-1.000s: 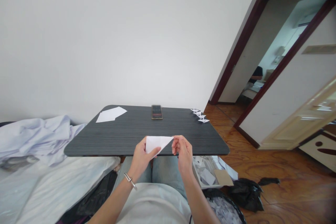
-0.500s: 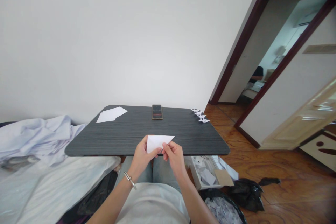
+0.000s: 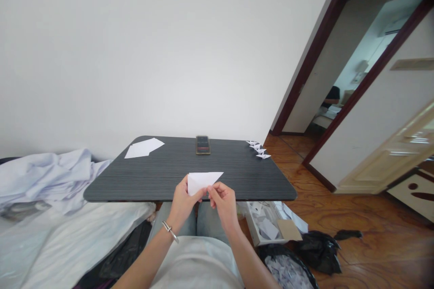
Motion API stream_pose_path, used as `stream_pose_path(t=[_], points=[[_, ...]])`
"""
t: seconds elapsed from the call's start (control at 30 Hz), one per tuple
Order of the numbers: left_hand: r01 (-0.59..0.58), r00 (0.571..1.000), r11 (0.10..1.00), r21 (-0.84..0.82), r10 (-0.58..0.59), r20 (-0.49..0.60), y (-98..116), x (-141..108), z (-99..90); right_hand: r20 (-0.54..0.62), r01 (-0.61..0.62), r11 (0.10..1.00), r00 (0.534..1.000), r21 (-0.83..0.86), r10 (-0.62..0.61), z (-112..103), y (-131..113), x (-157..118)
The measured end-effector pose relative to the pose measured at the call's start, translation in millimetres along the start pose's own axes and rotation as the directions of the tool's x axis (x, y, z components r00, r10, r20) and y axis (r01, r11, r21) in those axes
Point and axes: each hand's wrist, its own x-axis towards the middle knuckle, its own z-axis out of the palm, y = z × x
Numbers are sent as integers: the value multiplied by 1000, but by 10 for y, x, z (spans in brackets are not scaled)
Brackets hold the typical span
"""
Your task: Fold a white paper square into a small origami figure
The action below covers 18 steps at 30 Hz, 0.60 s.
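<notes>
A folded white paper (image 3: pixel 203 182), pointed toward the right, is held above the front edge of the dark table (image 3: pixel 169 167). My left hand (image 3: pixel 184 196) grips its left side, thumb along the lower edge. My right hand (image 3: pixel 221 196) pinches the paper's lower edge near the middle, fingers pressed together. Several small folded paper figures (image 3: pixel 258 149) stand in a row at the table's right back. White paper sheets (image 3: pixel 144 147) lie overlapping at the left back.
A phone (image 3: pixel 203 144) lies at the table's back middle, by the wall. Below the table's right side are a box of papers (image 3: pixel 266 226), a black-lined bin of paper scraps (image 3: pixel 288 271) and a black bag (image 3: pixel 320 250). White bedding (image 3: pixel 50 180) is at the left.
The folded paper has shifted slightly left and up. My right hand has slid a little left along its lower edge, with its fingertips less over the paper's face.
</notes>
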Motion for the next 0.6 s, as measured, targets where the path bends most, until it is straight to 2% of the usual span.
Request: stream_pose_path(t=[0.2,0.33,0.47,0.6], points=[[11,1000,1000,-17,-11,10,47,-32,9,-9,16,999,1000,44,-15,0,2,-10],[35,998,996,-87,-31,51,49,-61,32,-80,72,994,995,82,-66,-78,-52,32],[30,997,999,-44,-27,69,30,-74,42,-153,120,988,983,92,-106,-197,-106,108],[24,999,999,-42,-22,48,32,-70,35,-198,108,984,977,144,-78,-243,-115,142]])
